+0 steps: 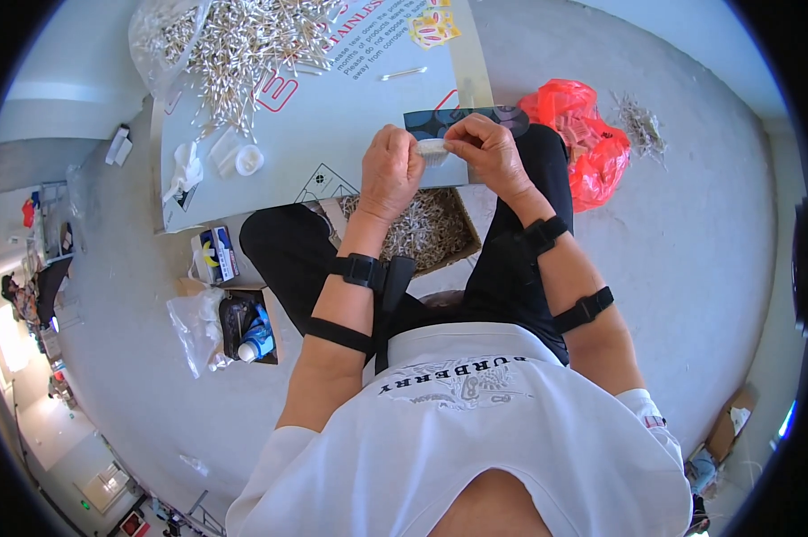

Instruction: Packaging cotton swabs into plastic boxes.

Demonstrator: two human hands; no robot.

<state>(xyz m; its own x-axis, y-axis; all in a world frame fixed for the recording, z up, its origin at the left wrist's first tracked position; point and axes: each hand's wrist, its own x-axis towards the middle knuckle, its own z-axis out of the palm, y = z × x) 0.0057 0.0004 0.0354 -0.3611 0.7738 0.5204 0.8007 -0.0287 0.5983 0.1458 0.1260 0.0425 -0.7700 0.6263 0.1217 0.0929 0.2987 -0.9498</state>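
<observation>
Over the near edge of the table, both hands hold a small bundle of cotton swabs [434,156], its white tips together at the top. My left hand [391,172] is closed in a loose fist with the bundle at its right side. The thumb and fingers of my right hand [488,152] pinch its upper right edge. Whether a clear wrapper surrounds the swabs is too small to tell. Just behind the hands lies a dark printed sheet [442,120]. A single cotton swab [404,73] rests farther back on the table [332,143].
A big heap of cotton swabs [252,54] spills from a clear bag [161,45]. A white roll [249,161] and yellow-red labels [434,29] are on the table. Between my knees stands a cardboard box [466,240] of swabs. A red plastic bag [605,166] sits right.
</observation>
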